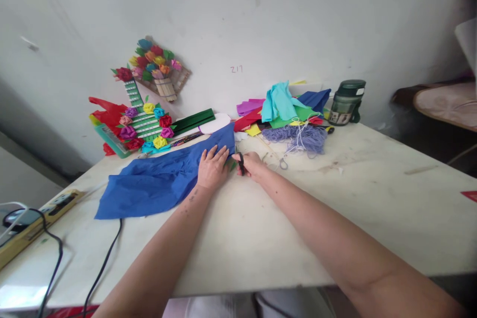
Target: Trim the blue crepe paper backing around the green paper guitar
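Note:
A wide blue sheet (149, 184), crinkled like crepe paper or thin cloth, lies across the left half of the table. My left hand (213, 166) rests flat near its right end, fingers stretched out over it. Just to the right, my right hand (252, 166) grips a pair of scissors (241, 164) by its black handles. The scissors are at the sheet's right edge; their blades are mostly hidden, so how far they are open cannot be told. A bit of green shows under the hands.
Purple yarn (298, 139) and a pile of coloured sheets (281, 104) lie behind my right hand, near a dark green bottle (346, 103). Paper-flower crafts (147, 126) stand at back left. A power strip (44, 223) and black cable (104, 263) lie at left.

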`<move>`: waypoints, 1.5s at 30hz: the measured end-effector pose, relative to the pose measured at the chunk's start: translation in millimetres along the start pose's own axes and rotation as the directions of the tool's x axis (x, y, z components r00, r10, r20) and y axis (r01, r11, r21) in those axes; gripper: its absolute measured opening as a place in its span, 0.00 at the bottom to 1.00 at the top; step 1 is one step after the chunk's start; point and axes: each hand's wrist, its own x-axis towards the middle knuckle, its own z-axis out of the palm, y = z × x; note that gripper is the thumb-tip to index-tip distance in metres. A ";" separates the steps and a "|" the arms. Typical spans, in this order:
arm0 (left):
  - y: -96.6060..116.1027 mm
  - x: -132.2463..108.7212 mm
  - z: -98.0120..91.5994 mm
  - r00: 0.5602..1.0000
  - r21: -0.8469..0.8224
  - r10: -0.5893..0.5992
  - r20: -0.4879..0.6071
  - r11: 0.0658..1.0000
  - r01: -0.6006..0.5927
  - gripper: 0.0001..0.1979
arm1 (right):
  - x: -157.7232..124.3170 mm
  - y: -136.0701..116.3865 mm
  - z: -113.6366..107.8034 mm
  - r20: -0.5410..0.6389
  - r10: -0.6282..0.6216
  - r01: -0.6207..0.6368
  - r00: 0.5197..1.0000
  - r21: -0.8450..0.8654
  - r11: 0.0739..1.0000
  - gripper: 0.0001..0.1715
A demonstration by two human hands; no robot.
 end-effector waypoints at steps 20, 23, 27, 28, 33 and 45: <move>-7.5 -3.2 3.5 0.999 0.034 0.033 -0.014 0.999 -0.033 0.23 | 3.9 -8.6 -14.0 0.011 0.066 -0.066 0.998 0.006 0.998 0.14; -7.5 -3.3 3.1 0.999 0.032 0.033 -0.011 0.999 -0.033 0.23 | 3.1 -11.0 -17.7 0.055 0.082 -0.084 0.995 0.037 0.996 0.14; -8.0 -3.0 3.1 1.000 0.028 0.030 -0.010 0.999 -0.030 0.23 | 5.1 -9.8 -20.6 0.092 0.088 -0.093 0.992 0.052 0.994 0.13; -8.1 -2.8 3.1 1.000 0.025 0.029 -0.008 0.999 -0.028 0.23 | 5.2 -9.4 -20.5 0.095 0.091 -0.097 0.991 0.054 0.994 0.13; -8.3 -1.1 3.8 1.000 0.017 0.022 0.003 1.000 -0.022 0.23 | 2.2 -8.6 -14.8 0.072 0.111 -0.116 0.991 0.068 0.991 0.11; -11.8 1.3 6.7 0.997 0.013 0.041 0.066 0.999 -0.042 0.23 | 14.3 -19.7 -50.6 0.112 0.096 -0.085 0.989 -0.100 0.991 0.20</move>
